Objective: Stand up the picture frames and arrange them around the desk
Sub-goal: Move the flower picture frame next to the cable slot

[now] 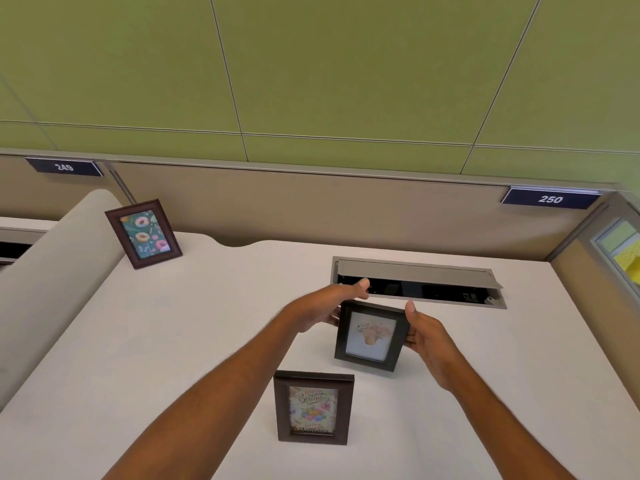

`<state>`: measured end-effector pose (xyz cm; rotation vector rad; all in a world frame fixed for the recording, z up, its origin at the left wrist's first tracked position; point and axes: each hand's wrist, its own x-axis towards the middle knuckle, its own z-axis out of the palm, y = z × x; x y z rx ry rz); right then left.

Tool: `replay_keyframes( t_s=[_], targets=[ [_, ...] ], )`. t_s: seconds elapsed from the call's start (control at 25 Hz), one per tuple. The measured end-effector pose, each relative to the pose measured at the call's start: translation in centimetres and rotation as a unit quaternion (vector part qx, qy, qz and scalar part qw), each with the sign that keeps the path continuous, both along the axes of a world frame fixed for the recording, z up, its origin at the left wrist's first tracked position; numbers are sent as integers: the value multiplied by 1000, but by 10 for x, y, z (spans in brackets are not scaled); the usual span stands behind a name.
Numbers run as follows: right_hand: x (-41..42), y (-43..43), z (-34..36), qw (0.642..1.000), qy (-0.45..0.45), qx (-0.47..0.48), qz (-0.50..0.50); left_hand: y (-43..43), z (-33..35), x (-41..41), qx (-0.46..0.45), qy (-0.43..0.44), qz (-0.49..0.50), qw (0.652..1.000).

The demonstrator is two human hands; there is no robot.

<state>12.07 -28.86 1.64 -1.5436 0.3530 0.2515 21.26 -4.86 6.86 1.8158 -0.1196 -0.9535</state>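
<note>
Hands are working together on the black frame [370, 336]: my left hand [330, 306] is gripping its left edge, thumb up near the top corner, and my right hand [427, 336] is closing on its right edge, thumb on the upper corner. I am holding it upright with its picture facing me; whether its bottom edge is touching the tabletop [173, 341] I cannot tell.

I am judging this as the standing-up and placing step for the third frame. The doughnut frame [143, 233] is already standing at the far left corner, leaning back near the partition [277, 206], and the birthday frame [313, 408] is standing just in front of the one I am holding. Next I am needing a spot, a steady lowering, and a check that its rear stand, which I cannot see, is open before I am loosening my grip.

Just behind my thumbs the cable tray [419, 282] is lying open with its lid raised, a gap to stay clear of. Open room is lying to the right and across the left middle, well apart from both standing frames.
</note>
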Motion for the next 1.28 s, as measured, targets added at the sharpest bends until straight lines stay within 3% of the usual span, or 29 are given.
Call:
replay_keyframes(
  t_s=[0.2,0.6,1.28],
  targets=[
    [50,24,22,998,-43,28,45,36,-9,15,-112,-3,129,985],
    [150,92,36,992,-48,62,99,91,-7,79,-143,-55,258,954],
    [258,130,-6,996,11,72,44,105,-64,197,-127,-29,303,944]
  ],
)
